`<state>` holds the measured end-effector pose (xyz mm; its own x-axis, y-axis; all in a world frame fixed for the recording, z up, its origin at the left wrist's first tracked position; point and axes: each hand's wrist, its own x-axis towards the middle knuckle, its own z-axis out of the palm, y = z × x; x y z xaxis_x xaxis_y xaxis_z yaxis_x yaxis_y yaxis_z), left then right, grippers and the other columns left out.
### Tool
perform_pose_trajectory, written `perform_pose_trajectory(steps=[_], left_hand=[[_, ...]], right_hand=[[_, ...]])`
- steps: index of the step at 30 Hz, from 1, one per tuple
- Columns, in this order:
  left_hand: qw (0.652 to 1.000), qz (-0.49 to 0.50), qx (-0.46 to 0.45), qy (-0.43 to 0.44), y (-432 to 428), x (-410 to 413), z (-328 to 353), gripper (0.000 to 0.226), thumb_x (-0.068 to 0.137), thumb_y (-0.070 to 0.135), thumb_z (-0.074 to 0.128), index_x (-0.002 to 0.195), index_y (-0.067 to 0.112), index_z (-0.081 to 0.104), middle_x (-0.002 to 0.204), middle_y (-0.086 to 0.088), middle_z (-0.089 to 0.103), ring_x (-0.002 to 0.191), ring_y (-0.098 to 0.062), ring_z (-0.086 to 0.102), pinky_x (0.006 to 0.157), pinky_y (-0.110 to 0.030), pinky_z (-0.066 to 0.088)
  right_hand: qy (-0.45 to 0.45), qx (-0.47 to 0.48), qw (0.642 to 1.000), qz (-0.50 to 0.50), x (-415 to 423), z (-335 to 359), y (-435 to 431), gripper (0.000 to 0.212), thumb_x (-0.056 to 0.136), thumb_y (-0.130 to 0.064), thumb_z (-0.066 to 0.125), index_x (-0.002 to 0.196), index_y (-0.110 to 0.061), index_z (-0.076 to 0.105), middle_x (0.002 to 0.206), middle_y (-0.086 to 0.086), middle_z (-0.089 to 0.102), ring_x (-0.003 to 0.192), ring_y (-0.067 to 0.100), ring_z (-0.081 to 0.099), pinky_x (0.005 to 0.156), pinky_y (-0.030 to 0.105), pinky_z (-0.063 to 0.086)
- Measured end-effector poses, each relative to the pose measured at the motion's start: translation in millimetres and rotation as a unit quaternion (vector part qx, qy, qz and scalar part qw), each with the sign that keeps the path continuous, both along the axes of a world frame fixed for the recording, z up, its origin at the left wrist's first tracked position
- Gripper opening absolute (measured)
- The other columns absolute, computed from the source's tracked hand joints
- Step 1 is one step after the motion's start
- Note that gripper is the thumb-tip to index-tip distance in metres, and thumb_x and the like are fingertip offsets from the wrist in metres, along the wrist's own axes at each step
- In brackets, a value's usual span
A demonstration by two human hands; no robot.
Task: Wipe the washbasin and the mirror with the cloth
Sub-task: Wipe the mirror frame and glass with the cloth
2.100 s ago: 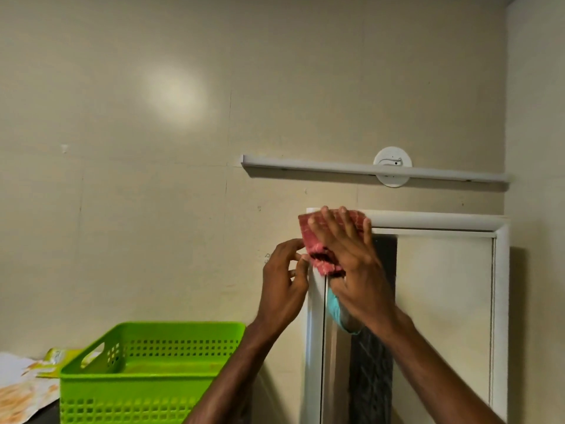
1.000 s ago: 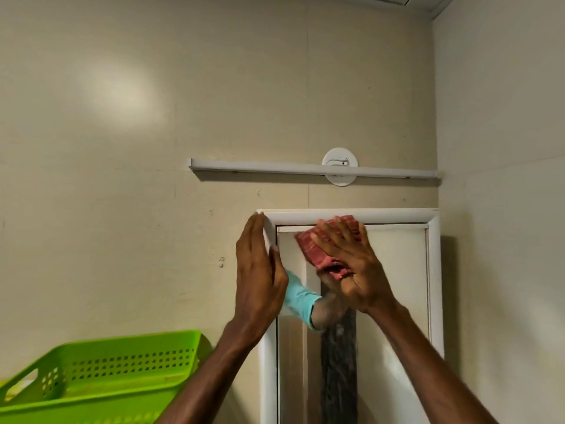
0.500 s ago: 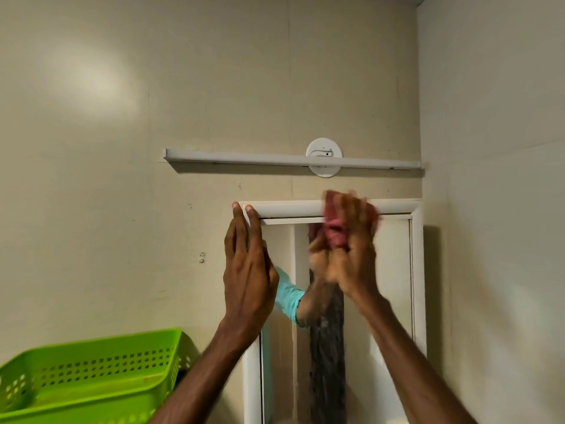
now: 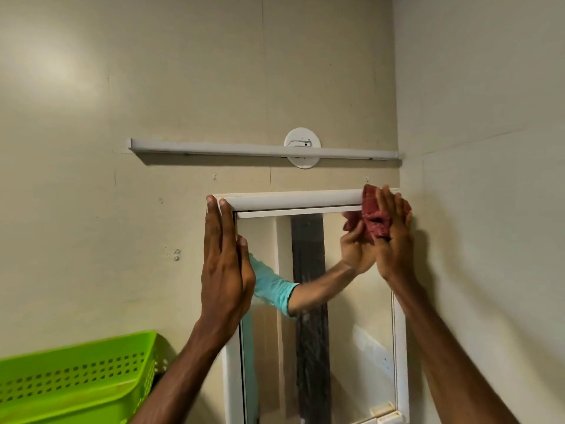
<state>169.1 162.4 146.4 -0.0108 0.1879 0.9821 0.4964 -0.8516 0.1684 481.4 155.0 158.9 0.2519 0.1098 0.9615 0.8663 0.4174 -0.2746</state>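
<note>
Here, red cloth [image 4: 374,215] at one o'clock on the white-framed mirror [image 4: 360,316].
Right hand [image 4: 394,240] presses it with flat fingers; left hand [image 4: 226,270], at the cloth's nine o'clock, rests straight-fingered on the frame.

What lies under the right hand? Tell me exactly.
Under the right hand lies the red cloth, pressed against the top right corner of the mirror frame. That corner itself is covered by cloth and hand, so it cannot be seen.
</note>
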Motion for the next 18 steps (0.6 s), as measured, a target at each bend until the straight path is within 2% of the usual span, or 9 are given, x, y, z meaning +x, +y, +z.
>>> perform_pose_trajectory(steps=[5, 8, 10, 14, 18], left_hand=[[1.0, -0.011, -0.002, 0.009, -0.7, -1.7, -0.5, 0.066, 0.104, 0.005, 0.041, 0.161, 0.006, 0.008, 0.17, -0.005, -0.004, 0.158, -0.02, 0.0, 0.127, -0.05, 0.017], [1.0, -0.015, 0.001, 0.008, -1.6, -1.1, -1.0, 0.066, 0.103, 0.003, 0.041, 0.161, 0.006, 0.008, 0.17, -0.005, -0.004, 0.158, -0.02, 0.0, 0.126, -0.05, 0.017], [1.0, -0.017, 0.001, 0.001, -2.4, -0.2, -1.9, 0.066, 0.103, 0.003, 0.041, 0.161, 0.006, 0.009, 0.17, -0.005, -0.003, 0.158, -0.021, 0.0, 0.126, -0.05, 0.018], [1.0, -0.026, 0.002, 0.002, 1.1, -0.6, -5.6, 0.063, 0.104, 0.007, 0.037, 0.16, 0.004, 0.009, 0.17, -0.007, -0.002, 0.158, -0.023, 0.0, 0.126, -0.052, 0.017], [1.0, -0.021, 0.008, 0.007, 5.7, -1.3, -8.5, 0.065, 0.102, 0.01, 0.037, 0.16, 0.002, 0.009, 0.17, -0.009, -0.002, 0.158, -0.024, 0.0, 0.126, -0.052, 0.016]], right_hand=[[0.038, -0.025, 0.999, -0.009, 2.7, -11.2, 0.8, 0.066, 0.1, -0.017, 0.044, 0.164, -0.023, 0.028, 0.171, -0.01, 0.017, 0.158, -0.002, -0.002, 0.131, 0.053, 0.003], [0.043, -0.02, 0.999, -0.004, -6.6, -30.5, -1.2, 0.066, 0.096, -0.012, 0.046, 0.161, -0.017, 0.033, 0.169, -0.005, 0.023, 0.156, -0.008, -0.001, 0.131, 0.051, 0.003], [0.057, -0.008, 0.998, 0.012, -4.3, -29.2, -2.1, 0.067, 0.094, -0.008, 0.048, 0.16, -0.015, 0.037, 0.166, -0.008, 0.025, 0.154, -0.013, 0.0, 0.13, 0.055, 0.007], [0.063, 0.0, 0.998, 0.018, 4.4, -5.8, -1.2, 0.077, 0.089, -0.004, 0.046, 0.16, -0.03, 0.033, 0.162, -0.026, 0.022, 0.159, 0.01, 0.013, 0.125, 0.066, 0.018], [0.033, -0.013, 0.999, -0.004, 12.0, -16.5, 0.3, 0.071, 0.095, -0.011, 0.046, 0.162, -0.026, 0.031, 0.17, -0.011, 0.024, 0.16, 0.01, 0.009, 0.127, 0.062, 0.015]])
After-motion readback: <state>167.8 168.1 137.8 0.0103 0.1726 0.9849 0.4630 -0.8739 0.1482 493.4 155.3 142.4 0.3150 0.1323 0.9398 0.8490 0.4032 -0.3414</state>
